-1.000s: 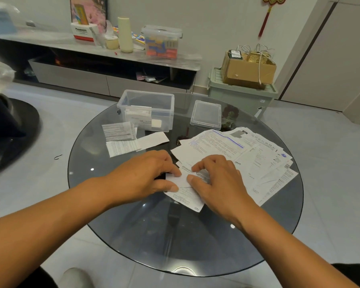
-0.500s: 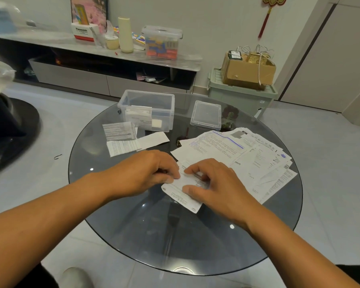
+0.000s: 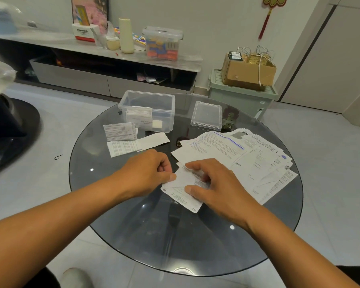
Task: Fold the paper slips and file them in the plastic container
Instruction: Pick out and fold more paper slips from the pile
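A white printed paper slip lies partly folded on the round glass table. My left hand pinches its left edge between thumb and fingers. My right hand presses on its right side, thumb on the lower flap. A fanned pile of unfolded papers lies to the right. The clear plastic container stands open at the table's far side with a few folded slips inside. Three folded slips lie in front of it.
The container's clear lid lies to its right. Beyond the table are a low shelf unit with boxes and bottles, and a green bin with a cardboard box on top. A black chair base is at left.
Both hands have shifted slightly on the slip, and the fold has been drawn further over; my left fingers now pinch the left edge rather than lying flat over it.
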Demonstrator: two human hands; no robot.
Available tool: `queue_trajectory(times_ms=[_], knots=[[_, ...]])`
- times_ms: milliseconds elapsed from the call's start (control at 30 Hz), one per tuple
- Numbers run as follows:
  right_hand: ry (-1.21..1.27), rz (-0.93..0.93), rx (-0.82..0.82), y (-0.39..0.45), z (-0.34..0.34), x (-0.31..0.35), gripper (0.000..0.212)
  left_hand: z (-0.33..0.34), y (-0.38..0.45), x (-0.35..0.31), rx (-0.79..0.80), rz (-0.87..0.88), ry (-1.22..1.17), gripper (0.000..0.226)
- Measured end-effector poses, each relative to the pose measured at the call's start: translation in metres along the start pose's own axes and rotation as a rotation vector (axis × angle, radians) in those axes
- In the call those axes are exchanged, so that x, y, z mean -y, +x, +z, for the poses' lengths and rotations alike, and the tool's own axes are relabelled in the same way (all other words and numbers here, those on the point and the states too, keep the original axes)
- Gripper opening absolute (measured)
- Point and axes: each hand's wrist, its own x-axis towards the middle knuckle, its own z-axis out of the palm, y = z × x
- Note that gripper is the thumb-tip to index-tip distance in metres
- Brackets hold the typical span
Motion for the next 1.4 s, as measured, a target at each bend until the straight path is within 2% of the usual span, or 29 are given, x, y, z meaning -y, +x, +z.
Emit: queue_trajectory(times_ms=[100,200,267,367,433,467,533,600,700,867,967,1133,1267,1333,1400], knots=[[-0.096,-0.014,-0.038,0.0,0.001,-0.005,0.064,-0.015,-0.001,0.003,-0.038,-0.101,0.114,0.02],[-0.156,0.044,-0.075,0.002,0.0,-0.007,0.081,-0.036,0.001,0.012,-0.115,-0.193,0.284,0.02],[-0.178,0.086,-0.09,0.004,0.001,-0.007,0.085,-0.047,0.005,0.021,-0.174,-0.214,0.394,0.021],[-0.213,0.1,-0.117,0.006,0.001,-0.005,0.078,-0.048,0.004,0.028,-0.244,-0.193,0.489,0.016],[-0.24,0.086,-0.126,0.006,0.0,-0.003,0.068,-0.042,0.002,0.027,-0.294,-0.093,0.559,0.011],[-0.256,0.081,-0.123,0.006,-0.001,-0.003,0.063,-0.038,0.002,0.026,-0.313,-0.015,0.559,0.016],[-0.271,0.076,-0.111,0.006,-0.003,-0.002,0.055,-0.031,-0.001,0.021,-0.289,0.185,0.471,0.034],[-0.245,0.074,-0.108,0.006,-0.006,-0.003,0.046,-0.026,-0.003,0.014,-0.14,0.39,0.394,0.049],[-0.161,0.059,-0.086,0.008,-0.011,-0.011,0.041,-0.019,-0.007,0.004,0.032,0.502,0.322,0.054],[-0.006,0.044,0.207,0.003,-0.038,-0.018,0.07,-0.013,-0.003,-0.001,0.111,0.486,0.234,0.058],[0.011,0.006,0.25,0.0,-0.045,-0.025,0.072,-0.007,-0.002,-0.002,0.098,0.441,0.189,0.061],[0.042,-0.005,0.238,-0.004,-0.045,-0.027,0.062,0.002,-0.006,-0.012,0.116,0.324,-0.146,0.057],[0.011,-0.028,0.081,-0.005,-0.036,-0.024,0.032,0.002,-0.009,-0.016,0.146,0.277,-0.186,0.055],[0.091,-0.029,0.066,-0.008,-0.038,-0.022,0.018,-0.002,-0.01,-0.016,0.189,0.258,-0.252,0.058],[0.17,-0.007,0.098,-0.014,-0.044,-0.019,0.012,-0.008,-0.01,-0.013,0.248,0.266,-0.271,0.059]])
